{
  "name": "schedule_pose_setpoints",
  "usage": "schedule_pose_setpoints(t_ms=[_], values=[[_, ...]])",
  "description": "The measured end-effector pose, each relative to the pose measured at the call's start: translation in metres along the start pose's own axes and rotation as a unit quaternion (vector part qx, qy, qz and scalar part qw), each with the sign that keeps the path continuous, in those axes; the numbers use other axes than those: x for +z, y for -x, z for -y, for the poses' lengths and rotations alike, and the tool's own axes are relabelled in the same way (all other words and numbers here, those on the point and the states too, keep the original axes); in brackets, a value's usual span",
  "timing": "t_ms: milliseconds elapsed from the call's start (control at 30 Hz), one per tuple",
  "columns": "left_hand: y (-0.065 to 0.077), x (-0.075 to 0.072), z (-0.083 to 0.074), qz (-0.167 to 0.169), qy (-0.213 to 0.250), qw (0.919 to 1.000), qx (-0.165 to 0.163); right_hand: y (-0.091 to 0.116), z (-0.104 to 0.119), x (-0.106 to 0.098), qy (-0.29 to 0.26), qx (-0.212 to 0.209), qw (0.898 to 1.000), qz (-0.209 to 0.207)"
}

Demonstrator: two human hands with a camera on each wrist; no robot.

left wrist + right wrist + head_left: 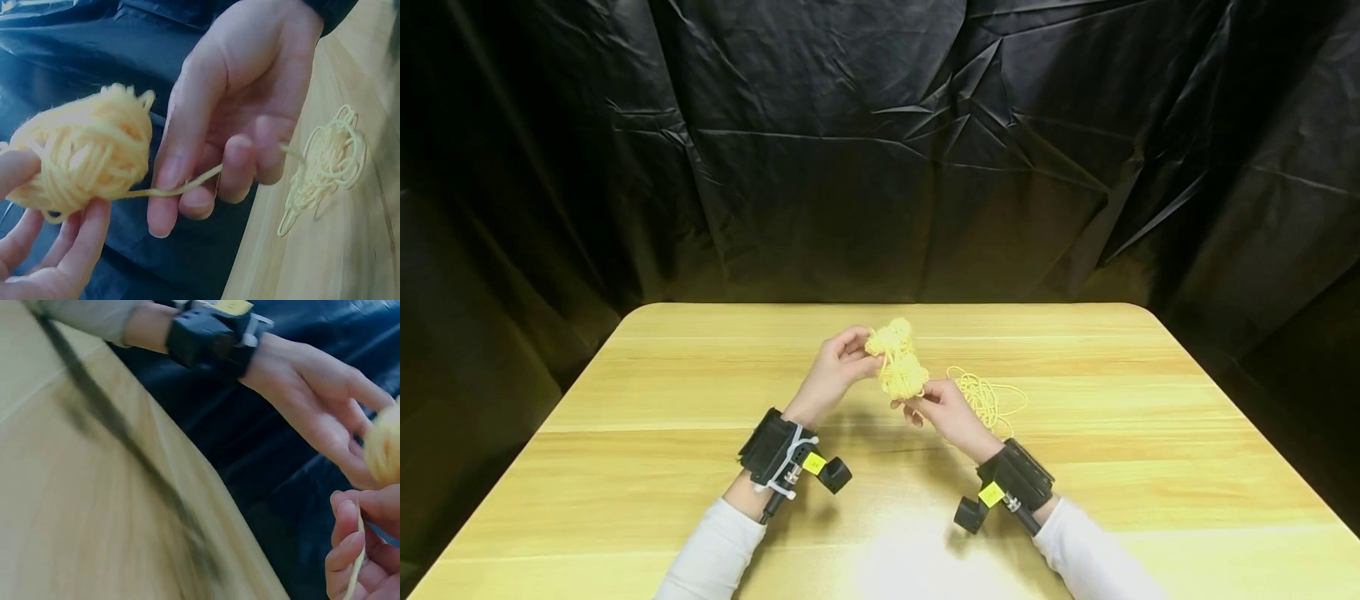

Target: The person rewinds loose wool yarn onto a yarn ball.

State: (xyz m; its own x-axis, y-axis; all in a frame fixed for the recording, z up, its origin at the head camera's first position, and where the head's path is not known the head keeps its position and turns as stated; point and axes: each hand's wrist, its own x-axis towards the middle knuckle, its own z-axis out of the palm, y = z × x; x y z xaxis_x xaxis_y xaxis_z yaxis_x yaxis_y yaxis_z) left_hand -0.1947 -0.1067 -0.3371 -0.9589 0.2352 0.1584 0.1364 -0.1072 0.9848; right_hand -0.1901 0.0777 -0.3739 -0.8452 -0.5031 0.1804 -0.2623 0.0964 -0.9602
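A bundle of yellow yarn (pixel 901 367), wound thick at both ends and narrower in the middle, is held up above the table. My left hand (pixel 841 367) grips it from the left, thumb and fingers around one end. Just right of the bundle, my right hand (pixel 946 410) pinches a single yarn strand (pixel 209 177) between thumb and index finger. In the left wrist view that strand runs from the bundle through the right fingers toward a loose yarn pile (pixel 328 165) on the table. The right wrist view shows the bundle only partly, at its right edge.
The loose yarn pile lies on the wooden table (pixel 647 400), beyond my right wrist and partly hidden by it. Black sheeting (pixel 820 208) hangs behind the table's far edge. Each wrist wears a black strap with a small camera.
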Motion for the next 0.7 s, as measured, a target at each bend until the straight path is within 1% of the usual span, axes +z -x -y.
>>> schedule_pose_setpoints(t_ms=[100,200,333,400,533,600,700], values=[[0.000,-0.001,-0.001,-0.023,-0.003,0.9997,0.000,0.003,0.004,0.003,0.021,-0.015,0.999,0.033],[0.000,-0.002,-0.002,-0.036,-0.014,0.9993,0.000,0.006,0.012,0.001,0.062,-0.018,0.996,0.059],[-0.001,-0.003,0.000,-0.043,-0.037,0.9984,0.002,0.010,0.025,-0.006,0.116,-0.016,0.990,0.082],[-0.001,-0.003,0.000,-0.042,-0.049,0.9979,0.001,0.010,0.033,-0.010,0.127,-0.011,0.988,0.083],[-0.002,-0.002,0.003,-0.020,-0.075,0.9970,-0.008,0.010,0.048,-0.020,0.119,-0.004,0.991,0.060],[-0.002,-0.001,0.004,0.001,-0.088,0.9961,-0.013,0.008,0.053,-0.024,0.106,-0.006,0.993,0.042],[-0.001,0.000,0.004,0.035,-0.101,0.9942,-0.017,0.004,0.059,-0.029,0.084,-0.023,0.996,0.018]])
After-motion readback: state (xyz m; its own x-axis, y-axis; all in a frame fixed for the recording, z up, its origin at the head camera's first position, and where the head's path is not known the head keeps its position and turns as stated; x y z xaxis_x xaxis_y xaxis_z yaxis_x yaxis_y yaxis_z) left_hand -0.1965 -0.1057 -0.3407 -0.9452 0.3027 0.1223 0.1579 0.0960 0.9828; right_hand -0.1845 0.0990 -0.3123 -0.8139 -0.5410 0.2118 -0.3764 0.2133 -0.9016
